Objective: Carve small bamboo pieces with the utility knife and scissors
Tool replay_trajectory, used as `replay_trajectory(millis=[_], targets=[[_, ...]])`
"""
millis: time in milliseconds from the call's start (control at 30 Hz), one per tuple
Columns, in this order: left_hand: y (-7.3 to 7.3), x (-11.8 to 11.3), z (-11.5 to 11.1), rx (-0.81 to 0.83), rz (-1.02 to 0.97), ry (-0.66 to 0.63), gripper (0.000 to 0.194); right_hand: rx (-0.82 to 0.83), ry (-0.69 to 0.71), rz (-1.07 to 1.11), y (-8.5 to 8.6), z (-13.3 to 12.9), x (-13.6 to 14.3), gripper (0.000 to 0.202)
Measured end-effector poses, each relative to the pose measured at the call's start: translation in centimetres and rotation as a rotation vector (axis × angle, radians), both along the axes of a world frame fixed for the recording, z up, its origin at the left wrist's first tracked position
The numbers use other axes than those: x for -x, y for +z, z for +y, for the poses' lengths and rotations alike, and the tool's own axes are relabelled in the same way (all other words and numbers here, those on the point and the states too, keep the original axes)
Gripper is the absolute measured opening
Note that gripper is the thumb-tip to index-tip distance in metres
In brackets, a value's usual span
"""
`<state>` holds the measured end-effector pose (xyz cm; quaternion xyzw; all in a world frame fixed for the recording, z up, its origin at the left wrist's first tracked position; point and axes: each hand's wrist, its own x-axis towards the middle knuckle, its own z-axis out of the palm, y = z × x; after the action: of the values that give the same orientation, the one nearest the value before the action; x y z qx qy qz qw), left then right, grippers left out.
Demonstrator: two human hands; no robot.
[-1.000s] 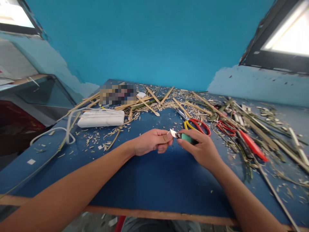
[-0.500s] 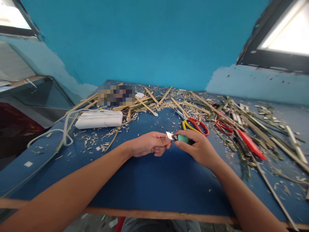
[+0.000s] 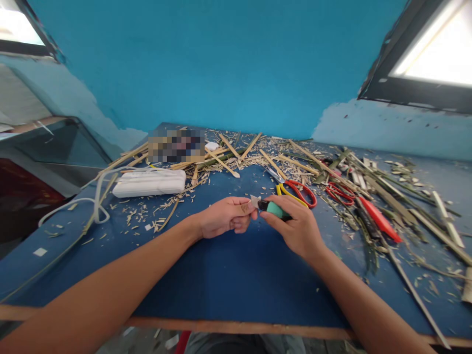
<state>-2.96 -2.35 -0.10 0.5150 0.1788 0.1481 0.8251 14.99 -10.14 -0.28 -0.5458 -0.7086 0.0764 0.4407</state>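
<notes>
I have the green-handled utility knife (image 3: 272, 208) gripped in my right hand (image 3: 295, 228) above the blue table (image 3: 228, 280), my left hand (image 3: 224, 216) pinching near its blade tip; I judge the next move needs a careful grip there.

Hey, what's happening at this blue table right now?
A person sits at a blue table and works with both hands close together. The right hand grips a small knife with a green handle, its short blade pointing left. The left hand is closed, its fingertips right at the blade tip; whatever it pinches is too small to make out. Behind the hands lie scissors with red and yellow handles, bamboo strips and shavings, and a white power strip.
</notes>
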Motion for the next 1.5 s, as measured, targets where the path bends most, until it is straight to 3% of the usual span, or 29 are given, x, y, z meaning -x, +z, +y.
replay_trajectory(millis=[233,467,633,1100,1333,1500], targets=[[0.2,-0.1,0.0,-0.046,0.032,-0.038,0.027,-0.066,-0.072,-0.035,-0.1,0.3,-0.2,0.023],[0.2,0.0,0.3,-0.025,-0.005,-0.010,0.027,0.100,-0.165,0.069,0.3,0.0,-0.6,0.037],[0.1,0.2,0.4,-0.034,-0.012,-0.031,0.027,0.210,-0.060,0.066,0.8,-0.4,-0.7,0.030],[0.6,0.4,0.3,-0.071,0.023,-0.163,0.029,0.278,0.008,0.046,1.0,-0.3,-0.7,0.028],[-0.2,-0.1,0.1,-0.169,0.078,-0.095,0.031,0.278,-0.027,0.045,0.7,-0.2,-0.4,0.031],[-0.9,-0.7,-0.3,-0.358,0.111,0.109,0.032,0.258,-0.094,0.043,0.5,0.1,-0.2,0.030]])
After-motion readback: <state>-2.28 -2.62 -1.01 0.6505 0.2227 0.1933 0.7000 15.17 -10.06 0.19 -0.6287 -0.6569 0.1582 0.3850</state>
